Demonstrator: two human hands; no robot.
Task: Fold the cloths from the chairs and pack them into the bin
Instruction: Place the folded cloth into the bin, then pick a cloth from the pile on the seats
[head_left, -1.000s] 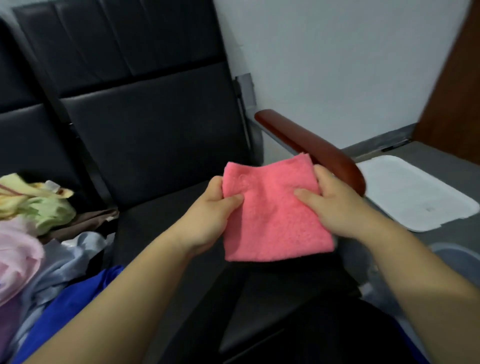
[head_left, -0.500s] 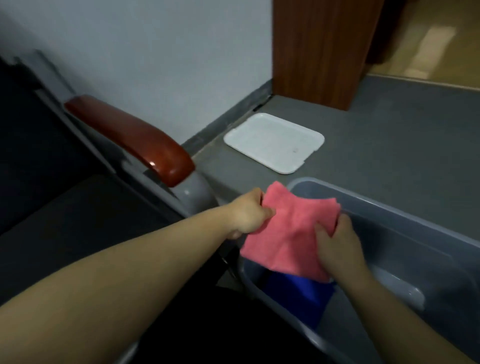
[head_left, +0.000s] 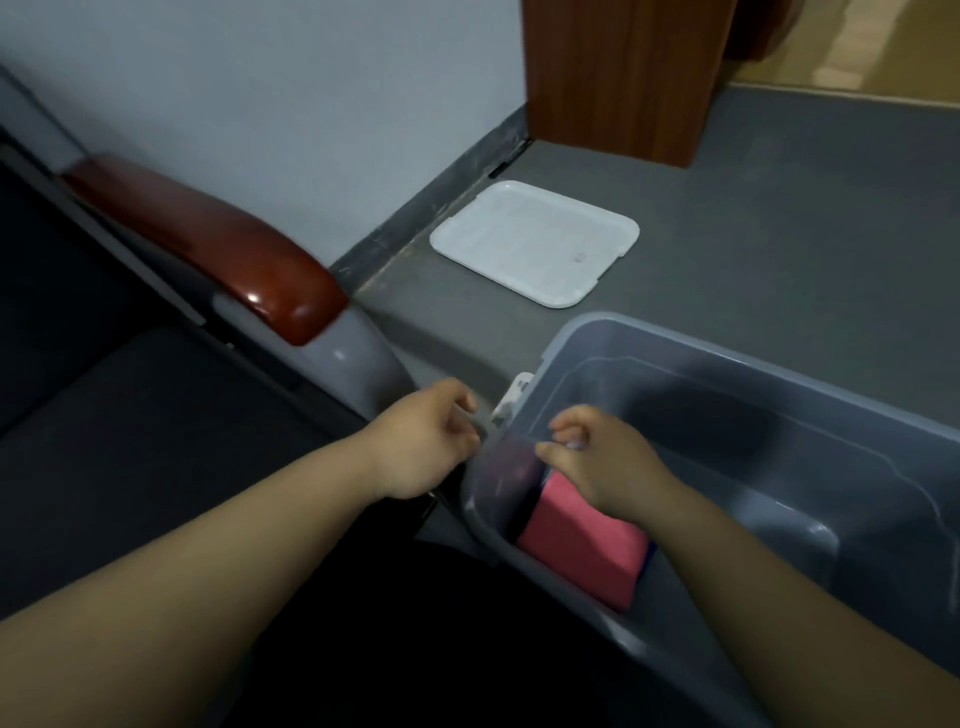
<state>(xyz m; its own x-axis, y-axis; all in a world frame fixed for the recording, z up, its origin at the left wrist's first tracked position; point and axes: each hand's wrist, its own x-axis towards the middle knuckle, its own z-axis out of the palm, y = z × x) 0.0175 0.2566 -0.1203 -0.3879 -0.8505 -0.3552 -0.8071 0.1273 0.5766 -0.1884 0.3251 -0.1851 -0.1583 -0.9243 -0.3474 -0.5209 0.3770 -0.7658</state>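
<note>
A folded pink cloth (head_left: 582, 540) lies in the near left corner of the grey plastic bin (head_left: 810, 384), partly under my right wrist. A sliver of blue cloth (head_left: 645, 558) shows at its right edge. My right hand (head_left: 597, 457) hovers above the pink cloth inside the bin, fingers loosely curled and holding nothing. My left hand (head_left: 426, 441) hangs just outside the bin's left rim, fingers loosely curled, also holding nothing.
A white bin lid (head_left: 535, 241) lies on the grey floor beyond the bin, near the wall. The black chair seat (head_left: 130, 426) with a red-brown armrest (head_left: 208, 239) is on the left. A brown wooden panel (head_left: 618, 73) stands at the back.
Both hands have let go of the pink cloth, which now lies in the bin. My left hand has drawn back outside the rim; my right hand has lifted off the cloth.
</note>
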